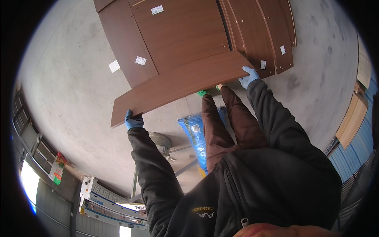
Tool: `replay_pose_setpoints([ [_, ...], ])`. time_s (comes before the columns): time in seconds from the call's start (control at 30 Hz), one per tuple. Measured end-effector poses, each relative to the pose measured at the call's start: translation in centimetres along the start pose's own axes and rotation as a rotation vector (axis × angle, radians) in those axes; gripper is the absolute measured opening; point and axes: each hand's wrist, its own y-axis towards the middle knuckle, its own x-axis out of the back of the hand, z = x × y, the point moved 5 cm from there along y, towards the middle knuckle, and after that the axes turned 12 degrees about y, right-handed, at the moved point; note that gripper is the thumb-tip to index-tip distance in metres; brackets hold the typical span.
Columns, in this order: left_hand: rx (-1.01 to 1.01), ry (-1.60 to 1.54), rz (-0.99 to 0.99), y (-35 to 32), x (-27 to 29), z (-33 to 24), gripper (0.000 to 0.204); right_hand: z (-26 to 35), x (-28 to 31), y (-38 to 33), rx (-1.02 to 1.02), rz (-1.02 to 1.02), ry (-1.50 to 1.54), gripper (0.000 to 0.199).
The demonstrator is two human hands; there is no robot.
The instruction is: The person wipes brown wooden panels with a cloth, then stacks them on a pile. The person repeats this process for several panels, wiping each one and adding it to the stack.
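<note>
A long brown wooden board (179, 84) spans the space in front of me, held up by both hands. My left hand (134, 120), in a light blue glove, grips its left end from the near edge. At the right end my right hand (249, 76), gloved the same way, closes on the near corner. The board tilts, its right end farther from me. Behind it lie larger brown panels (179, 33), partly covered by the board, with white labels (141, 60) on them. Narrower brown panels (263, 39) overlap at the far right.
A blue plastic sack (194, 130) lies on the floor by my legs. Beside it are a round grey object (160, 141) and metal bars (185, 168). A white paper piece (114, 66) rests left of the panels. Light boards (352, 120) lean along the right wall.
</note>
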Motion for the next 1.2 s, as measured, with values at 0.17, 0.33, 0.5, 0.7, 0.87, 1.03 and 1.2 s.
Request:
replay_pose_setpoints([
  [0.17,0.028,0.004,-0.048,1.2,-0.2,-0.7,0.041,-0.2,0.1,2.2,-0.004,-0.024,-0.02,0.041],
  [0.33,0.092,-0.016,-0.003,1.8,-1.1,-0.9,0.038,-0.6,0.7,3.4,-0.043,-0.02,-0.039,0.035],
  [0.5,0.045,-0.063,-0.021,2.0,-2.1,-0.8,0.039,-0.4,1.0,3.3,0.004,-0.08,-0.072,0.036],
  [0.7,0.122,0.028,0.041,3.6,-1.8,-0.6,0.04,-0.7,0.4,2.9,-0.005,-0.136,-0.059,0.035],
  [0.87,0.08,0.05,0.021,3.6,-0.6,-0.9,0.039,-0.3,-0.4,0.9,0.04,-0.104,0.014,0.042],
  [1.03,0.054,-0.101,-0.02,-1.1,0.7,-1.3,0.037,1.1,-1.8,-3.2,0.05,0.002,0.004,0.044],
  [1.2,0.063,-0.286,-0.018,-8.2,1.8,-0.7,0.034,4.4,-2.5,-6.8,0.094,0.001,0.004,0.047],
])
